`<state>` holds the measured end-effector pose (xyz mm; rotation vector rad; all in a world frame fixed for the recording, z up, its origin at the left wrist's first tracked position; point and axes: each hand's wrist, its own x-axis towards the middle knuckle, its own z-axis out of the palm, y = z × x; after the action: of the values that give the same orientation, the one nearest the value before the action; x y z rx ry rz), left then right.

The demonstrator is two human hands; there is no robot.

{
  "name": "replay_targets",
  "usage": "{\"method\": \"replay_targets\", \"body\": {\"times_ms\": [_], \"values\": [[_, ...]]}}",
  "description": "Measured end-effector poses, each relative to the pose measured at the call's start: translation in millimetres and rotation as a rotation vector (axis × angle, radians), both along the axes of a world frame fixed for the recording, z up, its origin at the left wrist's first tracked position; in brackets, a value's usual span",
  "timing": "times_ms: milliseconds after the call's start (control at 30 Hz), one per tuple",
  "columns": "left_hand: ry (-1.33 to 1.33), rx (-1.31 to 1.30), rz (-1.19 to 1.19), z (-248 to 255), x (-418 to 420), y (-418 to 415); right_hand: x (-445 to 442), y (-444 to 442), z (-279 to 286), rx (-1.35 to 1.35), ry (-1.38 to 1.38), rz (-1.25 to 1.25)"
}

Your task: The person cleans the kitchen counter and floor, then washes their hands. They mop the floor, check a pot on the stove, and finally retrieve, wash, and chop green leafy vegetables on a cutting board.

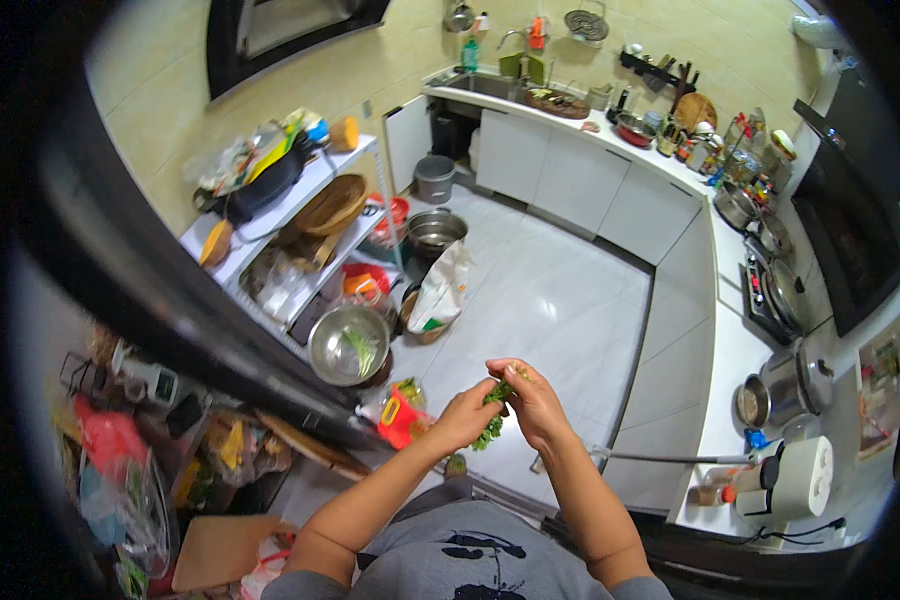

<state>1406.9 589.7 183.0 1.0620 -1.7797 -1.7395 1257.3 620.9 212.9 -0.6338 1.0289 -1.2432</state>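
Note:
Leafy green herbs (pixel 489 433) are held between both hands in front of my body, their leaves hanging below the fingers. My left hand (pixel 466 415) grips the bunch from the left side. My right hand (pixel 529 397) pinches its upper part, close to the left fingers. To the left of the hands, a round stainless steel bowl (pixel 328 352) holds some green stalks. A red and clear plastic bag (pixel 399 420) lies low, between the bowl and my left forearm.
White shelving (pixel 274 217) with a wok, baskets and cut squash stands at the left. A white counter (pixel 720 330) with pots curves along the right. At the back are a sink (pixel 487 86) and a grey bucket (pixel 434 178). A white sack (pixel 441 292) stands on the floor.

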Motion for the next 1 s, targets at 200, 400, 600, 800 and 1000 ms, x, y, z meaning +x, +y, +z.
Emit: {"method": "replay_targets", "body": {"times_ms": [200, 400, 600, 800, 1000], "values": [[-0.248, -0.301, -0.245, 14, -110, -101, -108, -69, 11, -0.271, 0.727, -0.379], [-0.347, -0.59, -0.41, 1, -203, -184, -198, -115, 3, -0.479, 1.45, -0.079], [-0.333, -0.974, -0.359, -22, -289, -299, -298, -233, -32, -0.212, 1.323, 0.189], [-0.474, -1.156, -0.011, 18, -333, -430, -367, -400, -44, 0.074, 0.657, 0.358], [-0.373, -1.068, 0.538, 22, -314, -556, -397, -566, -36, 0.135, 0.124, 0.303]]}}
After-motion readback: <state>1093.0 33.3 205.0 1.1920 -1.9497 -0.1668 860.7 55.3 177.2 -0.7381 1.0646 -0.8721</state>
